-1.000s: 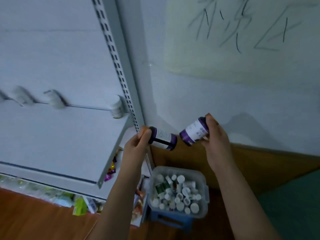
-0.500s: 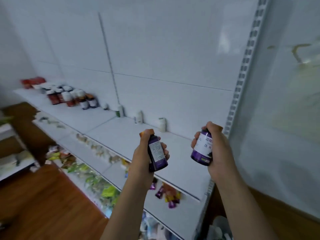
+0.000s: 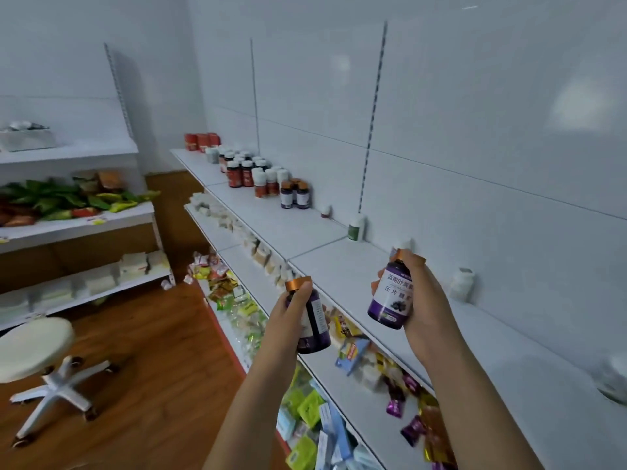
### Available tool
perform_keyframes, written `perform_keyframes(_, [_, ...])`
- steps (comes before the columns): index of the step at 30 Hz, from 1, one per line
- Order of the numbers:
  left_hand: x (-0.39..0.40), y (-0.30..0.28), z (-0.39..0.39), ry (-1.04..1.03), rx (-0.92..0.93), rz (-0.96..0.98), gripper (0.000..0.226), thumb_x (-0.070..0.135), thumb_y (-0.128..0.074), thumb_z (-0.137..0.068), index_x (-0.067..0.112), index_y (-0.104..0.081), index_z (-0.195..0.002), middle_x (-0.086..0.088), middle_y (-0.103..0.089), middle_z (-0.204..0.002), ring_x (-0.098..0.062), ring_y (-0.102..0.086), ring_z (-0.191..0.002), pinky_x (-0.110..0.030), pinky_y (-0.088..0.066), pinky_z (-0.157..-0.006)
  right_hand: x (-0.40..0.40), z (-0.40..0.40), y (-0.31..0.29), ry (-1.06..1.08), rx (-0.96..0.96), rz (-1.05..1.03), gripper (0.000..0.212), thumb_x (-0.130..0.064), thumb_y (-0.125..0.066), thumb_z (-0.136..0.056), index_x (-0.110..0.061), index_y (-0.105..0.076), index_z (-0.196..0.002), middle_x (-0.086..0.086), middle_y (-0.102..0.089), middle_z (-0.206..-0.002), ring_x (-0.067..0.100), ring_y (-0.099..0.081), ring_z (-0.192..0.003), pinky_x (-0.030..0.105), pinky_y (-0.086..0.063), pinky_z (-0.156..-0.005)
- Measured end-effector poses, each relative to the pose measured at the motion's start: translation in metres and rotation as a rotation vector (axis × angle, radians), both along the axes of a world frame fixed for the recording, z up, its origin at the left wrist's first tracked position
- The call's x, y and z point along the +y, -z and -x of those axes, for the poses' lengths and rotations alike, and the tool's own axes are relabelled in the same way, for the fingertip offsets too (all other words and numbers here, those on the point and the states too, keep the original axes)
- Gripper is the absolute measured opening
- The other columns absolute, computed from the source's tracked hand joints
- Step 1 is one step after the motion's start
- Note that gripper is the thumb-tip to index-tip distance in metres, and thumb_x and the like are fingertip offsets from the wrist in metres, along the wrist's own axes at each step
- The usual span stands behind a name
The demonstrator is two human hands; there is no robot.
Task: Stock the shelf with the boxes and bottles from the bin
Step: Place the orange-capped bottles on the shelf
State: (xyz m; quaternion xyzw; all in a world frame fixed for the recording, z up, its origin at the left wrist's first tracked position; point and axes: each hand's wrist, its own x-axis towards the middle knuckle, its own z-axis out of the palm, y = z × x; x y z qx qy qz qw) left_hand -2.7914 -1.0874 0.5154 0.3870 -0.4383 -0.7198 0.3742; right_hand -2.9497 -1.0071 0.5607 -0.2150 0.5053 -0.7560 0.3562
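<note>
White shelf [image 3: 339, 266] carries bottles [image 3: 268, 179], stool [image 3: 34, 344] nearby

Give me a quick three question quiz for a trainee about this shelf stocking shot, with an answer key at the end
1. True or false: both the left hand and the right hand hold a bottle.
2. Multiple choice: what colour are the caps of the purple bottle in the left hand and the purple bottle in the right hand? A white, B orange, C black.
3. Short answer: which piece of furniture stands on the wooden floor at the left?

Key
1. True; each hand grips one bottle above the top shelf edge.
2. B.
3. A white stool on a wheeled base.
</note>
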Motion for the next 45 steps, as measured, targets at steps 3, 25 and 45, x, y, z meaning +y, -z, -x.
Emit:
perform_keyframes(3, [-0.049,0.008,0.003,0.009,-0.015,-0.021,0.010,0.027,-0.056,-0.098,0.020,-0.062,-0.103,-0.016,-0.068,-0.107,-0.038,-0.065,-0.105,-0.054,-0.050,-0.099,-0.053,0.010,0.010,-0.056,-0.013,-0.020,0.014,-0.031,-0.059,-0.095,-0.017,-0.061,-0.098,0.003,-0.066,-0.081,0.019,-0.067,-0.074,0.033,-0.057,-0.069])
perform_keyframes(25, [-0.442,0.058,0.079,-0.006,-0.425,0.298,0.036,0.026,-0.073,-0.087,0.039,-0.055,-0.115,0.020,-0.063,-0.108,0.005,-0.058,-0.097,-0.009,-0.046,-0.065,-0.466,0.119,0.099,-0.006,0.628,-0.316,0.025,-0.036,-0.067,-0.090,-0.029,-0.058,-0.113,-0.020,-0.064,-0.098,-0.013,-0.056,-0.092,0.007,-0.040,-0.072])
perform_keyframes(45, [-0.712,0.156,0.160,0.433,-0.898,1.199,0.061,0.050,-0.048,-0.097,0.021,-0.038,-0.149,0.005,-0.038,-0.154,-0.018,-0.032,-0.143,-0.037,-0.037,-0.111,-0.630,0.137,0.196,0.473,1.250,-1.018,0.066,-0.064,-0.038,-0.092,-0.012,-0.055,-0.129,0.002,-0.061,-0.121,0.022,-0.053,-0.114,0.035,-0.045,-0.098])
